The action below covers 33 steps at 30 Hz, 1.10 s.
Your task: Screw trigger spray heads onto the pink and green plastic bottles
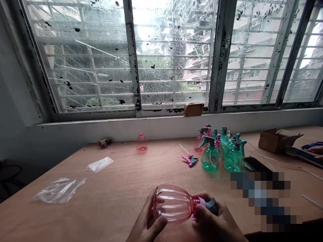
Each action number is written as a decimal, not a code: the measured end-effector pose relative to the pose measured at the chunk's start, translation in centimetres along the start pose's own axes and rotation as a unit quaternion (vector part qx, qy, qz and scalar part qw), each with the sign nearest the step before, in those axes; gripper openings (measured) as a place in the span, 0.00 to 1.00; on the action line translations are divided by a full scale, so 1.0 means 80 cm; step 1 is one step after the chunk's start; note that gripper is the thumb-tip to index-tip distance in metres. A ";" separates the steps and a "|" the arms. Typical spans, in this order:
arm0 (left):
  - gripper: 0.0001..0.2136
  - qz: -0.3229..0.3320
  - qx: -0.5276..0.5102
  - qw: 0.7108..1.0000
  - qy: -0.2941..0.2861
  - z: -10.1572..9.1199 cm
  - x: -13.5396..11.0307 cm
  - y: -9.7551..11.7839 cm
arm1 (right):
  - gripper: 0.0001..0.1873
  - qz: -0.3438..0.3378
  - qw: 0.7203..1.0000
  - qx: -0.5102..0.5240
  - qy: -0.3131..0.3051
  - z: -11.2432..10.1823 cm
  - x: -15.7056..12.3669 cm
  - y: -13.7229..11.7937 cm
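Note:
A clear pink spray bottle [174,203] lies sideways in the air above the near part of the table, its base to the left and its neck to the right. My left hand [148,220] wraps round the base end. At the neck, my right hand [212,218] grips the pink collar of the grey-and-pink spray head [211,205], whose trigger side is partly hidden by the fingers. Farther off, a loose pink-and-grey spray head [191,160] with a thin tube lies on the wood. A pink bottle [142,143] without a head stands near the wall.
Several green spray bottles [210,156] and some pink ones stand grouped at the right back. Plastic bags [62,191] lie at left. A cardboard box [276,141], a dark phone [258,164] and cables are at right, near another person's hand [316,150]. Windows line the wall behind.

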<state>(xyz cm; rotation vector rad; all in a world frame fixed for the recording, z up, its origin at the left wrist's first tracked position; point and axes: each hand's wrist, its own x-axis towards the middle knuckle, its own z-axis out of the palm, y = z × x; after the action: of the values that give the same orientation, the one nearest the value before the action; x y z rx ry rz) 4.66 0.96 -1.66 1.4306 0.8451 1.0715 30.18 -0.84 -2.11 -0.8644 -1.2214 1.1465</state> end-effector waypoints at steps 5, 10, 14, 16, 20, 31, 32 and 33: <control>0.39 -0.003 0.026 1.000 0.013 0.003 -0.003 0.007 | 0.18 0.003 1.000 0.004 -0.007 0.002 -0.001 -0.004; 0.45 0.043 0.004 0.999 -0.013 0.003 -0.004 -0.005 | 0.18 -0.004 1.000 -0.006 -0.003 0.002 0.000 -0.004; 0.45 0.011 -0.012 1.000 -0.027 0.002 -0.006 -0.002 | 0.18 -0.001 1.000 -0.012 -0.004 0.001 0.000 -0.003; 0.45 -0.017 -0.006 1.000 -0.020 0.002 -0.008 0.003 | 0.18 -0.001 1.000 -0.013 -0.006 0.001 0.000 -0.002; 0.42 -0.021 0.012 1.000 -0.003 0.002 -0.009 0.007 | 0.18 -0.001 1.000 -0.011 -0.007 0.001 -0.001 -0.003; 0.40 0.020 -0.017 1.000 0.007 0.003 0.000 -0.005 | 0.18 0.005 1.000 0.008 -0.007 0.001 0.000 0.000; 0.41 0.034 -0.019 0.999 0.006 0.003 -0.002 -0.006 | 0.18 0.006 1.000 0.007 -0.007 0.001 0.000 0.000; 0.42 0.045 -0.020 0.999 0.002 0.003 -0.003 -0.007 | 0.18 0.006 1.000 0.005 -0.007 0.001 0.000 -0.001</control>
<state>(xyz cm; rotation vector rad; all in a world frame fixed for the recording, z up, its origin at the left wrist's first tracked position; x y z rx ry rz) 4.86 0.69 -2.22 1.4448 0.7637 1.1543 30.10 -0.90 -2.02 -0.8597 -1.2221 1.1694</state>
